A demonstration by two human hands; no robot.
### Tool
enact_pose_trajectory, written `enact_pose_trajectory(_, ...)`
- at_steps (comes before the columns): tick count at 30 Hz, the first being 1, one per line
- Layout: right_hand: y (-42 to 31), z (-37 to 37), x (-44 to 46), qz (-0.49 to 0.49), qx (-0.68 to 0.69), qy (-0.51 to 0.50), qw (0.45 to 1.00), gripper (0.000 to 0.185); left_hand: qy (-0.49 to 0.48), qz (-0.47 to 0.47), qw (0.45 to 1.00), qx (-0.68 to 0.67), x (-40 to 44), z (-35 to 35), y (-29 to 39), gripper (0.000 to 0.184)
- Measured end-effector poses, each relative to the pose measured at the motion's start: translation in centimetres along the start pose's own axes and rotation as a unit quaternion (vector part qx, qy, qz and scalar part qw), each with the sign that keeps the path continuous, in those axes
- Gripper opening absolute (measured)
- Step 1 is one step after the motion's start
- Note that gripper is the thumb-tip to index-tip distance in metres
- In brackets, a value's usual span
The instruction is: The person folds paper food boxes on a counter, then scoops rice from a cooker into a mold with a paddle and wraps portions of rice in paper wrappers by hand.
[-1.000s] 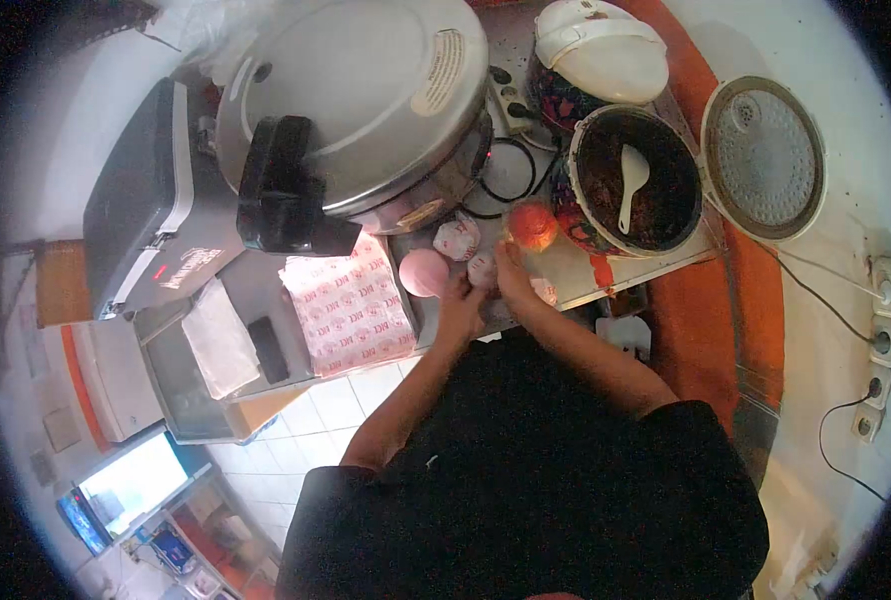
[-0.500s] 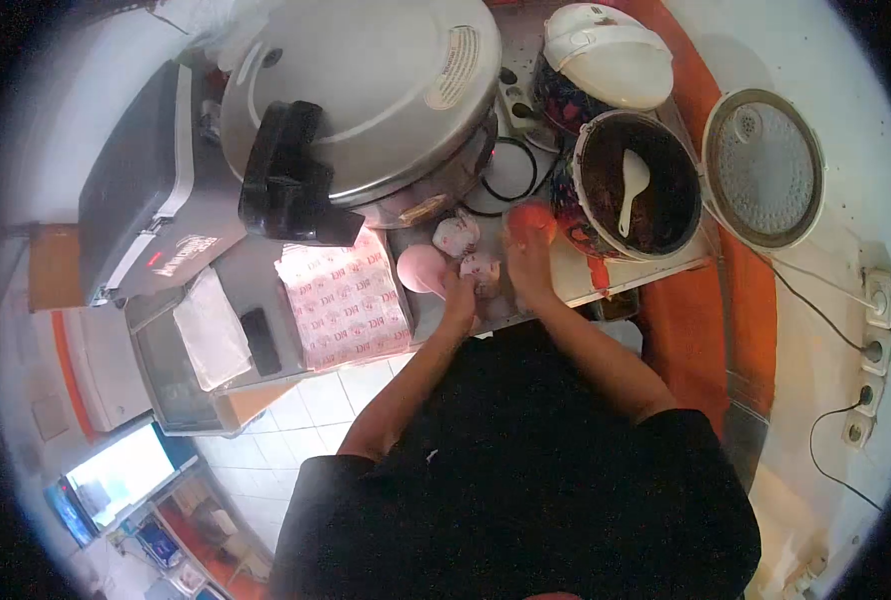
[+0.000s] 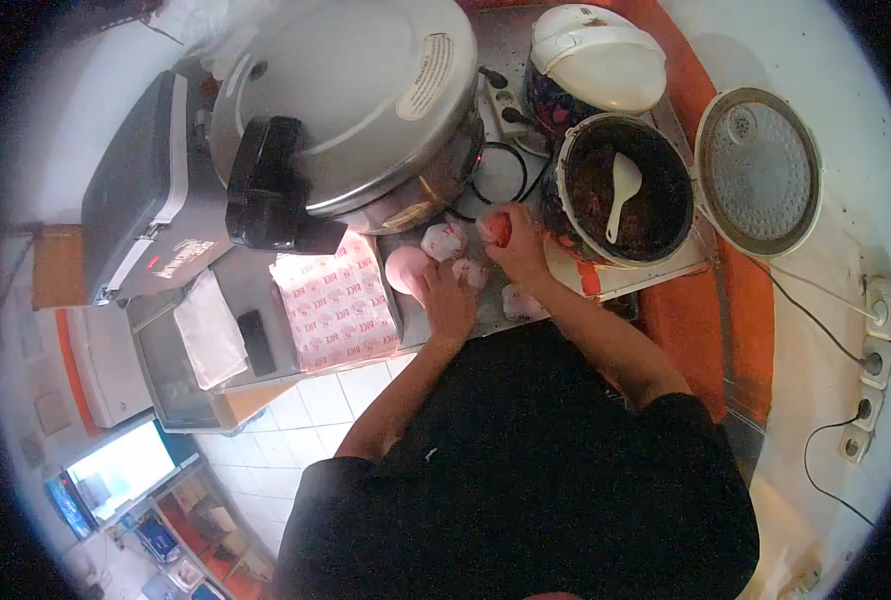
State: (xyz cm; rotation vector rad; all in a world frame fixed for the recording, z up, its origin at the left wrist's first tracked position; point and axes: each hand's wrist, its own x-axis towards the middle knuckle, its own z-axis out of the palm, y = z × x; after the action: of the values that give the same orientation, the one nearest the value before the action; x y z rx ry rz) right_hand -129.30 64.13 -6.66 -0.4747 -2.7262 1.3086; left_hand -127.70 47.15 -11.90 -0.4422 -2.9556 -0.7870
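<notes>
My left hand [image 3: 448,302] is closed against the side of a round pink cup [image 3: 406,268], its fingers partly out of sight. My right hand [image 3: 519,252] grips a small red cup [image 3: 497,229], which tilts so that its red inside shows. Between the hands sit two round bundles in printed white-and-red paper: one bundle [image 3: 444,241] behind, and a nearer bundle [image 3: 471,272] beside my left fingertips. Another paper-wrapped bundle [image 3: 522,302] rests under my right forearm, near the counter's front edge. What the bundles contain is hidden.
Left of the hands lies a stack of printed paper [image 3: 334,305], with a dark phone [image 3: 256,342] beyond it. A large lidded metal cooker [image 3: 356,100] stands behind. On the right, an uncovered pot [image 3: 558,190] holds a white rice paddle [image 3: 623,195]. A cable [image 3: 521,165] loops between them.
My right hand has moved left with the red cup and tilted it, and the bundle under that forearm now shows. My left hand has shifted left onto the pink cup's side.
</notes>
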Motion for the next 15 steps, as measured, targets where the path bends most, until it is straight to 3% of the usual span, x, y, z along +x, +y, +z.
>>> enact_pose_trajectory(1,-1.1,-1.0,-0.5,-0.014,0.103,0.01,0.994,0.049,-0.006,-0.078,0.984,-0.159,0.2,0.7,-0.5,0.04)
enact_pose_trajectory(2,-1.1,-1.4,-1.2,-0.013,0.103,0.015,0.995,0.049,-0.014,-0.152,0.937,-0.314,0.5,1.6,-1.0,0.042)
enact_pose_trajectory(3,-1.0,-1.9,-1.9,0.064,0.311,-0.044,0.947,0.046,-0.025,-0.222,0.859,-0.46,0.8,2.5,-1.3,0.045)
enact_pose_trajectory(4,-0.7,-2.8,-2.5,0.135,0.501,-0.098,0.849,0.043,-0.039,-0.285,0.753,-0.592,1.0,3.6,-1.5,0.048)
enact_pose_trajectory(5,-1.5,-4.9,-3.0,0.136,0.497,-0.089,0.852,0.043,-0.054,-0.342,0.62,-0.704,1.3,4.1,-1.5,0.051)
enact_pose_trajectory(7,-3.3,-9.8,-3.1,0.04,0.341,-0.067,0.937,0.032,-0.255,-0.394,0.41,-0.782,3.5,-5.2,2.8,0.069)
enact_pose_trajectory(9,-3.5,-13.8,-2.5,-0.023,0.152,0.026,0.988,0.023,-0.328,-0.256,0.314,-0.853,4.2,-7.5,5.1,0.078)
enact_pose_trajectory(10,-3.8,-17.0,-1.4,0.038,0.113,0.08,0.99,0.022,-0.351,-0.229,0.156,-0.895,4.4,-6.8,5.1,0.072)
enact_pose_trajectory(11,-1.8,-19.4,0.3,-0.033,-0.109,0.143,0.983,0.023,-0.356,-0.229,0.155,-0.893,4.3,-6.9,5.4,0.072)
enact_pose_trajectory(12,0.0,-20.7,1.7,0.056,-0.191,0.131,0.971,0.033,-0.362,-0.248,0.226,-0.87,4.1,-7.3,5.7,0.067)
enact_pose_trajectory(13,1.8,-20.3,2.4,0.059,-0.192,0.136,0.97,0.033,-0.366,-0.264,0.298,-0.841,4.1,-7.7,6.2,0.062)
enact_pose_trajectory(14,4.1,-19.3,2.8,0.114,-0.263,0.058,0.956,0.034,-0.373,-0.263,0.297,-0.839,4.4,-8.0,6.9,0.062)
enact_pose_trajectory(15,4.9,-19.0,3.2,0.166,-0.329,-0.021,0.929,0.035,-0.388,-0.23,0.426,-0.784,4.9,-8.3,8.0,0.059)
